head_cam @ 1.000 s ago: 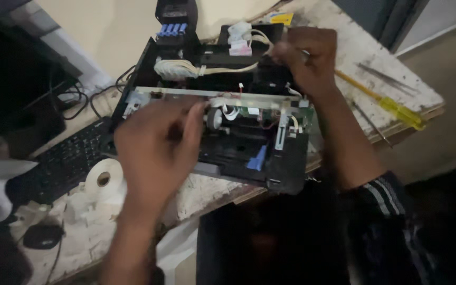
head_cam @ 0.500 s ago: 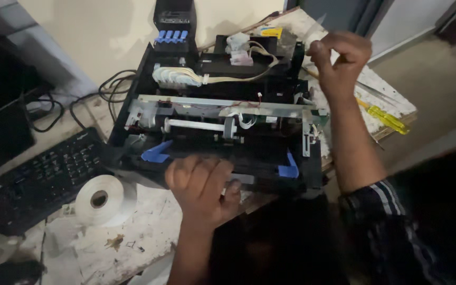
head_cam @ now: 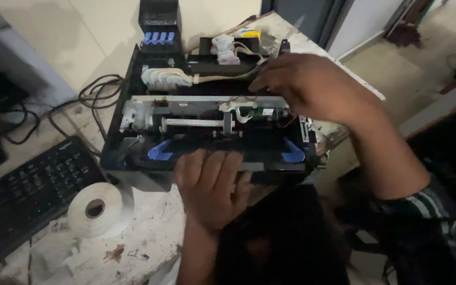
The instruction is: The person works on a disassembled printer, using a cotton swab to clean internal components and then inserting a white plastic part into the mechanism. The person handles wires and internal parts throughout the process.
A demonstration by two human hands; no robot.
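**Printer opened up on a crowded tabletop**

Printer (head_cam: 207,132), its cover off, sits on the worn tabletop (head_cam: 149,237) with its long axis running left to right and its front edge overhanging toward the person. A black keyboard (head_cam: 27,195) and a white tape roll (head_cam: 96,210) crowd its left side; cables (head_cam: 93,97) trail behind. The tabletop's right edge lies close by. Left hand (head_cam: 212,190) presses flat on the front edge, fingers curled over it. Right hand (head_cam: 312,87) hovers above the rear right; its grip cannot be told.
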